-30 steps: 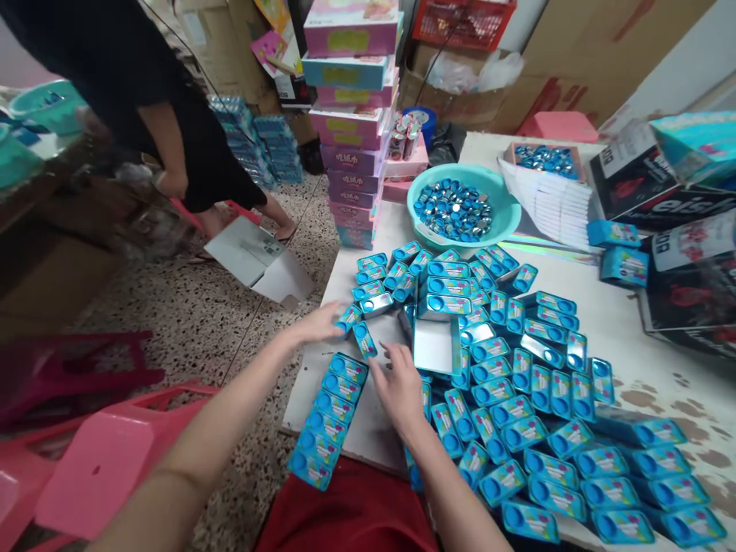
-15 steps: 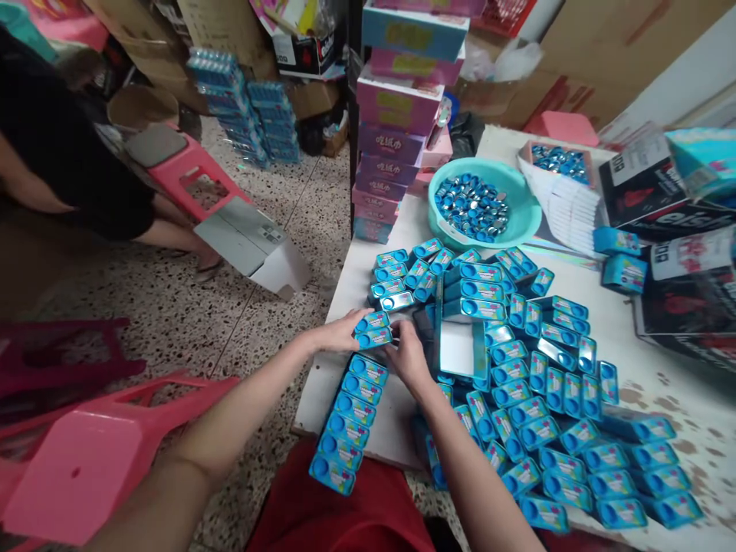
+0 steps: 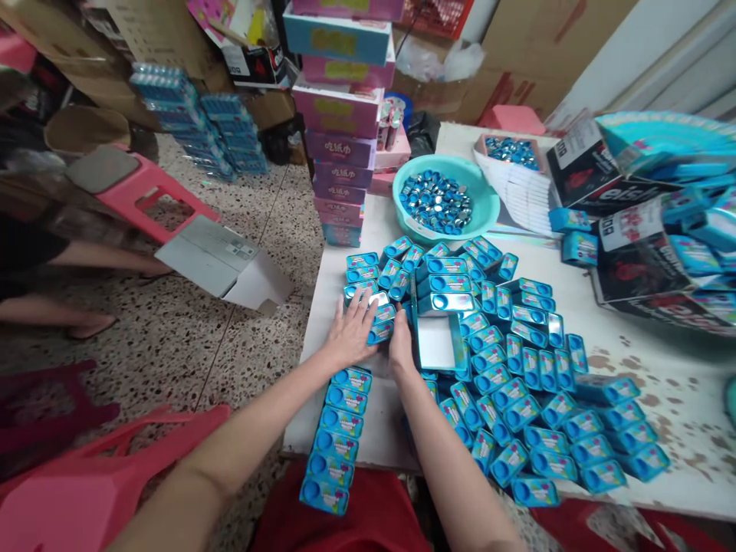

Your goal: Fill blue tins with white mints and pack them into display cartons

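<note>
My left hand (image 3: 349, 331) lies with fingers spread over small blue printed boxes, each with a round blue spot at one end. Against the right side of two of these boxes (image 3: 382, 331) rests my right hand (image 3: 401, 345), its fingers stretched out and partly hidden. Just right of it is a blue-edged tray (image 3: 463, 354) with a white inside; several boxes sit at its far end. A row of the same boxes (image 3: 338, 422) runs from the table toward my lap.
Many more blue boxes (image 3: 523, 410) cover the table's right side. Behind them stand a turquoise bowl (image 3: 488, 215) of small blue and silver discs and a tall stack of cartons (image 3: 339, 149). Black cartons (image 3: 644, 261) are at right; a pink stool (image 3: 69, 491) is at left.
The two boxes my left hand held are now beside the back group, and its fingers have spread. My right hand has moved against their side. The view has swung right.
</note>
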A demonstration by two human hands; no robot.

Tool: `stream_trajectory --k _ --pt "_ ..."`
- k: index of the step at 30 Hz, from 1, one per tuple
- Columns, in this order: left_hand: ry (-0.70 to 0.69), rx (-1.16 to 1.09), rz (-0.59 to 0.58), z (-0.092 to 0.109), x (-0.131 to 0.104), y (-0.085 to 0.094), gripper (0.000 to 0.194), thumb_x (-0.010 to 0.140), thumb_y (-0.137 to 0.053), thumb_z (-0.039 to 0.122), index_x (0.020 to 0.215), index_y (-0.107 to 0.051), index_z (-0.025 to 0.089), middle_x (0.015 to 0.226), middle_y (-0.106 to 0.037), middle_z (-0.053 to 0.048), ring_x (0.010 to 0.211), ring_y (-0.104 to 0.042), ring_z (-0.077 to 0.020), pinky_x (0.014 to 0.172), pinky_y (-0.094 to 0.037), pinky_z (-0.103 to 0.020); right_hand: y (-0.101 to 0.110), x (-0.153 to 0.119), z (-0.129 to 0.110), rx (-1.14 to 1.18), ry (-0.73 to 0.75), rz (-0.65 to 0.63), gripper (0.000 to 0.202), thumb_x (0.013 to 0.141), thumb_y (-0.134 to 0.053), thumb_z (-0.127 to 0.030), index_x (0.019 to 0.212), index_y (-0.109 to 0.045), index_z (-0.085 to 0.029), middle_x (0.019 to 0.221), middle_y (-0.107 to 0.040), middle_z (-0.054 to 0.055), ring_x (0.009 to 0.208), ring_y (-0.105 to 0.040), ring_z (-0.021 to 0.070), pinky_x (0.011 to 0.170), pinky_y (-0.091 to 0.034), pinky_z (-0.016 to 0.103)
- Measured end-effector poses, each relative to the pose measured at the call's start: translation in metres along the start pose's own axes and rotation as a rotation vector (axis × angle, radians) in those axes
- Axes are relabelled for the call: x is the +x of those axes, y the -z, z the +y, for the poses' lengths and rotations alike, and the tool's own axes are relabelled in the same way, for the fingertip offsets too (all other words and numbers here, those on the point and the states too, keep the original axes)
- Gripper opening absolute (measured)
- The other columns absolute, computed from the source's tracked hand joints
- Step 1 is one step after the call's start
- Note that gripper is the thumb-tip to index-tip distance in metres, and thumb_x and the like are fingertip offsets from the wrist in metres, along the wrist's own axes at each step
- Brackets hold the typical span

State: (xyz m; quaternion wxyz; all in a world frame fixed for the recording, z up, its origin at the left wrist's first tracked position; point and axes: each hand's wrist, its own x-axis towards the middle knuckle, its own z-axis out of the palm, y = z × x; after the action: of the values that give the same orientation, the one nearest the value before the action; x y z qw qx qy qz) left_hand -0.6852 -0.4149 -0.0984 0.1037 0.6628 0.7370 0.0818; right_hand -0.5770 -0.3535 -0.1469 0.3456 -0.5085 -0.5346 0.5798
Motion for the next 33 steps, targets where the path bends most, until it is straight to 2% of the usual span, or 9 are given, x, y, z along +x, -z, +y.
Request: stream_trajectory --k 5,13,17,19,21,24,27,29,33 --pt "-0.033 0.015 -0.039 -0.001 -0.003 -0.009 0.083 0.081 -0.049 0.048 0.147 -0.016 0.009 0.155 -0.007 -0.02 0.143 -0.001 -0.0325 0.111 -0.004 -0.059 0.004 -0.003 -0.006 0.062 -0.063 -0.06 0.061 0.085 -0.04 -0.061 0.125 -0.054 -0.017 0.135 -0.052 0.01 0.125 -0.046 0.021 0.108 -0.032 0.038" --pt "-0.014 0.04 -0.109 0.007 0.005 -0.003 0.087 0.069 -0.063 0.032 0.146 -0.025 0.021 0.152 -0.019 -0.018 0.136 -0.02 -0.0417 0.109 -0.015 -0.055 -0.005 -0.009 -0.014 -0.099 -0.102 -0.143 0.069 0.085 -0.037 -0.061 0.136 -0.042 -0.014 0.143 -0.043 0.013 0.132 -0.039 0.0237 0.11 -0.029 0.042" --pt "0.01 0.038 -0.138 0.01 0.012 0.005 0.074 0.075 -0.059 0.032 0.144 -0.031 0.028 0.144 -0.03 -0.017 0.129 -0.031 -0.0404 0.103 -0.023 -0.057 0.012 -0.047 -0.047 -0.259 0.152 -0.12 0.061 0.087 -0.047 -0.051 0.136 -0.041 -0.016 0.141 -0.044 0.014 0.131 -0.039 0.0265 0.108 -0.032 0.047" --pt "0.042 0.008 -0.1 0.011 0.006 0.019 0.074 0.074 -0.06 0.037 0.143 -0.033 0.029 0.142 -0.031 -0.017 0.126 -0.033 -0.0396 0.1 -0.028 -0.057 0.039 -0.071 -0.063 -0.347 0.396 -0.064 0.048 0.089 -0.051 -0.037 0.134 -0.045 -0.021 0.137 -0.048 0.012 0.127 -0.044 0.0241 0.105 -0.036 0.045" --pt "0.081 -0.04 -0.018 0.013 -0.004 0.044 0.079 0.071 -0.064 0.045 0.142 -0.034 0.027 0.139 -0.032 -0.016 0.123 -0.034 -0.039 0.099 -0.03 -0.057 0.073 -0.083 -0.07 -0.44 0.544 0.168 0.037 0.089 -0.052 -0.029 0.125 -0.054 -0.024 0.126 -0.055 0.01 0.119 -0.049 0.0234 0.101 -0.039 0.046" --pt "0.036 -0.192 0.067 0.023 -0.014 0.095 0.086 0.066 -0.067 0.05 0.141 -0.033 0.025 0.137 -0.034 -0.014 0.123 -0.035 -0.0354 0.102 -0.031 -0.054 0.121 -0.072 -0.059 -0.554 0.426 0.393 0.037 0.088 -0.052 -0.034 0.123 -0.056 -0.021 0.117 -0.057 0.012 0.114 -0.05 0.0261 0.098 -0.04 0.05" --pt "-0.154 -0.407 -0.002 0.046 -0.002 0.129 0.091 0.064 -0.07 0.047 0.143 -0.027 0.026 0.139 -0.033 -0.01 0.127 -0.034 -0.0304 0.106 -0.032 -0.048 0.146 -0.048 -0.033 -0.535 0.274 0.244 0.042 0.086 -0.051 -0.04 0.121 -0.058 -0.02 0.111 -0.062 0.012 0.104 -0.055 0.0266 0.092 -0.044 0.049" --pt "-0.245 -0.462 -0.069 0.067 0.017 0.126 0.094 0.063 -0.071 0.046 0.143 -0.027 0.026 0.14 -0.034 -0.01 0.127 -0.035 -0.0291 0.106 -0.033 -0.046 0.148 -0.039 -0.019 -0.463 0.251 0.157 0.04 0.086 -0.048 -0.039 0.12 -0.059 -0.02 0.109 -0.063 0.011 0.1 -0.057 0.0252 0.09 -0.046 0.047" --pt "-0.258 -0.243 -0.059 0.099 0.051 0.086 0.094 0.061 -0.072 0.042 0.143 -0.03 0.021 0.14 -0.032 -0.014 0.129 -0.031 -0.0343 0.106 -0.028 -0.051 0.139 -0.038 -0.01 -0.423 0.274 0.163 0.04 0.088 -0.039 -0.029 0.122 -0.058 -0.021 0.116 -0.062 0.011 0.108 -0.055 0.0244 0.095 -0.043 0.045"
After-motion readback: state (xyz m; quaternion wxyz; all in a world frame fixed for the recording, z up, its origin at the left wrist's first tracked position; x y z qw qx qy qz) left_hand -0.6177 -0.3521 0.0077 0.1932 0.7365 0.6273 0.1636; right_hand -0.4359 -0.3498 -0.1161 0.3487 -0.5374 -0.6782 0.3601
